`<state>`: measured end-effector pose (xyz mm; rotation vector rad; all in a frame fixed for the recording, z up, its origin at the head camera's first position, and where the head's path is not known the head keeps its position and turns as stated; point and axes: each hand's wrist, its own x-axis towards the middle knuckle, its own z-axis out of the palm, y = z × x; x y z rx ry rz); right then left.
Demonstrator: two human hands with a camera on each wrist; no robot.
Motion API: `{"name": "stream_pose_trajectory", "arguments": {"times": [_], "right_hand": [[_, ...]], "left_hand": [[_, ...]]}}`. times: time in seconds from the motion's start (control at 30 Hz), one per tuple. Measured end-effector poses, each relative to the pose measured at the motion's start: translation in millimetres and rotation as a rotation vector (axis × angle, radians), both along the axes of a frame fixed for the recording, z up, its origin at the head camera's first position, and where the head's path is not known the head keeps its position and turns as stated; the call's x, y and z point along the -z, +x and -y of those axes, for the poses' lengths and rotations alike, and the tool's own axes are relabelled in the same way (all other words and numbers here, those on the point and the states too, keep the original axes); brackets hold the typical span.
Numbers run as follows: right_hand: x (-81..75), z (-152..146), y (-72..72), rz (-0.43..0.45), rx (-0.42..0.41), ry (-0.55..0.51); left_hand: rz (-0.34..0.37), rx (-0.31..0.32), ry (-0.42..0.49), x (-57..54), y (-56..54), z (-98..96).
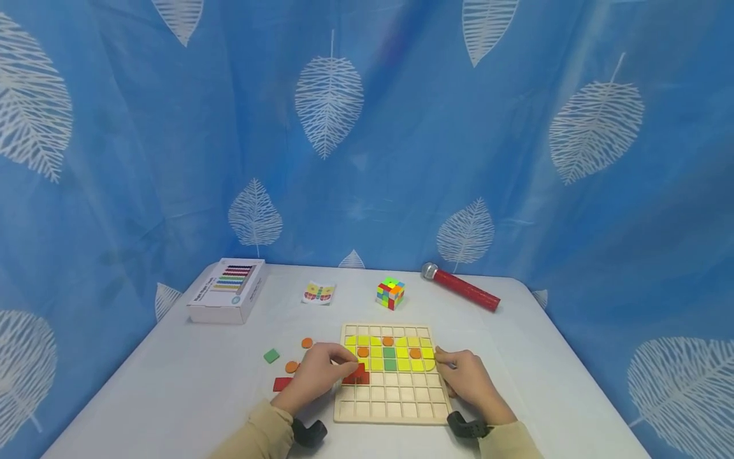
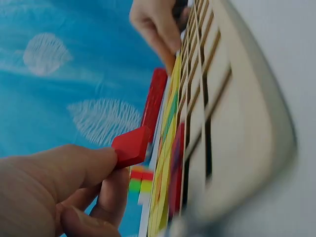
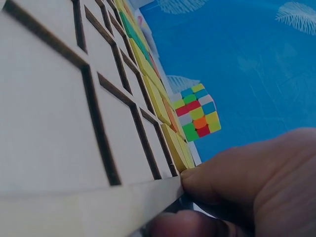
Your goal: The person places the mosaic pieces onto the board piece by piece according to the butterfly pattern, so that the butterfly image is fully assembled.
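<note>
Between thumb and fingers, my left hand pinches a red square tile above the left side of a wooden grid board. Just under it, red tiles lie in the board's left cells. Yellow tiles, orange round tiles and green tiles fill parts of the upper rows; the lower rows show bare wood. On the other side, my right hand grips the board's right edge. Its thumb lies at the rim beside a yellow tile, with curled fingers lower down.
Left of the board lie a green square tile, orange round tiles and a red tile. Farther back are a white box, a printed pattern card, a puzzle cube and a red microphone.
</note>
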<state>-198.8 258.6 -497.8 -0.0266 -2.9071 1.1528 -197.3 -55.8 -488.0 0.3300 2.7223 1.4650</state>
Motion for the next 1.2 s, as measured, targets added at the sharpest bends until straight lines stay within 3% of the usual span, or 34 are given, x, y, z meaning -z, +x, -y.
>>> {"name": "stream_pose_trajectory", "arguments": {"times": [0.13, 0.27, 0.4, 0.57, 0.83, 1.2], "right_hand": [[0.4, 0, -0.9, -0.005, 0.007, 0.008], [1.8, 1, -1.7, -0.014, -0.007, 0.012], [3.2, 2, -1.0, -0.003, -0.011, -0.007], [3.7, 1, -0.7, -0.007, -0.012, -0.005], [3.1, -1, -0.4, -0.014, 0.0, 0.001], [1.1, 0, 0.4, -0.015, -0.003, -0.009]], "left_hand": [[0.023, 0.047, -0.015, -1.1, -0.2, -20.5], [0.005, 0.032, -0.081, -1.2, -0.3, -31.4], [-0.008, 0.011, -0.128, 2.1, -0.3, -33.4], [-0.015, 0.037, -0.137, 7.5, -1.2, -35.0], [-0.06, 0.047, -0.188, 6.8, -0.7, -39.2], [-0.145, 0.055, -0.357, 10.7, -3.8, -41.6]]}}
